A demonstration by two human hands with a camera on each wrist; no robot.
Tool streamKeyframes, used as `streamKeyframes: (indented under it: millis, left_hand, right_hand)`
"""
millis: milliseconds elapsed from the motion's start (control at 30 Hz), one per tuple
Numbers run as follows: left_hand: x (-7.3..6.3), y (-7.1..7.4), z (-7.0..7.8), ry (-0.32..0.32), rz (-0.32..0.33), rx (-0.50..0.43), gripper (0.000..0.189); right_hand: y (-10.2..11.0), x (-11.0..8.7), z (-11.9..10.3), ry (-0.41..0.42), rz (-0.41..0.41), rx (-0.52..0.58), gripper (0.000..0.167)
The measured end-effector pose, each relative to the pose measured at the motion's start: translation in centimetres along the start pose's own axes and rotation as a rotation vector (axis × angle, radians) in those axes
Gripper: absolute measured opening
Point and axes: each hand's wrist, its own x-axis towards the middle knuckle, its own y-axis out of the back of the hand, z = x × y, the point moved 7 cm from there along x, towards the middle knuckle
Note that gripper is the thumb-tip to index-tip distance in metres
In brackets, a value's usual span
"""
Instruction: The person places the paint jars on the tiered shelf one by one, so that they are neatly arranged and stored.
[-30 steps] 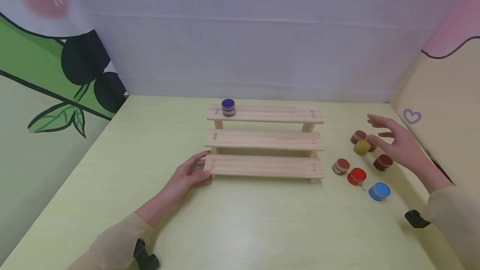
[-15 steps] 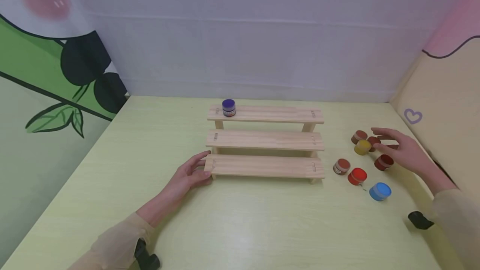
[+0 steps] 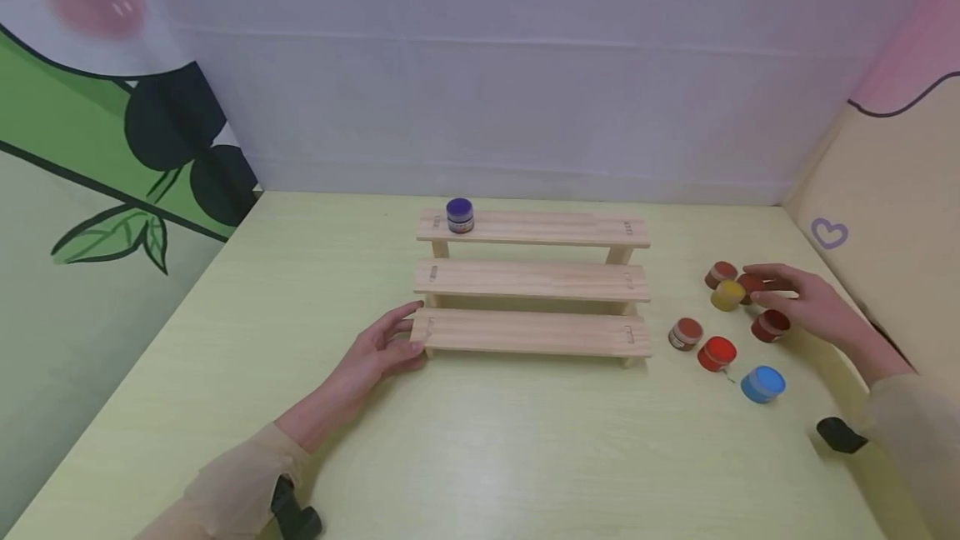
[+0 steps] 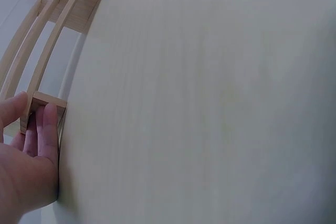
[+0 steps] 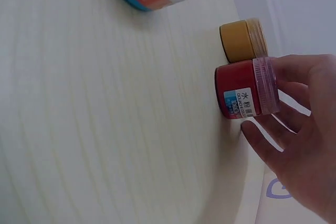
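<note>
A three-tier wooden stand (image 3: 532,332) is on the table, and my left hand (image 3: 378,348) grips the left end of its lowest tier. In the left wrist view, the thumb and fingers (image 4: 48,129) lie on either side of the board's end. At the right, my right hand (image 3: 810,302) pinches a reddish-brown paint jar (image 3: 748,287) between thumb and fingers. That jar is hidden in the right wrist view behind a dark red paint jar (image 5: 241,90). A yellow paint jar (image 3: 727,296) stands just left of the pinched one.
A purple-lidded jar (image 3: 460,216) stands on the top tier's left end. Around the right hand are a brown jar (image 3: 722,274), another brownish jar (image 3: 686,334), a bright red jar (image 3: 717,353) and a blue jar (image 3: 763,384). A side wall (image 3: 885,215) rises close by on the right.
My right hand has lowered from above the jars, and its thumb and fingers have closed in on the reddish-brown jar. The left hand keeps its grip on the stand.
</note>
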Motion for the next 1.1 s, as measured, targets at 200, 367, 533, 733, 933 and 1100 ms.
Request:
streamKeyframes:
  millis: [200, 367, 533, 733, 933, 1100]
  left_hand:
    - [-0.1, 0.0, 0.1, 0.002, 0.007, 0.005, 0.066]
    - [-0.2, 0.0, 0.1, 0.003, 0.01, 0.009, 0.066]
    - [-0.3, 0.0, 0.2, 0.006, 0.015, 0.005, 0.066]
    - [-0.3, -0.1, 0.2, 0.011, 0.019, 0.008, 0.066]
    - [-0.3, -0.1, 0.2, 0.017, 0.024, 0.008, 0.066]
    - [-0.3, -0.1, 0.2, 0.018, 0.021, 0.009, 0.066]
  right_hand:
    - [-0.2, 0.3, 0.4, 0.001, 0.015, 0.013, 0.049]
    - [-0.2, 0.3, 0.5, -0.005, 0.024, -0.005, 0.048]
    - [0.3, 0.2, 0.2, -0.003, 0.056, -0.034, 0.048]
    - [1.3, 0.0, -0.2, 0.022, 0.096, -0.032, 0.047]
    - [1.9, 0.0, -0.2, -0.012, 0.107, -0.07, 0.049]
    - [2.4, -0.1, -0.7, -0.019, 0.103, -0.088, 0.05]
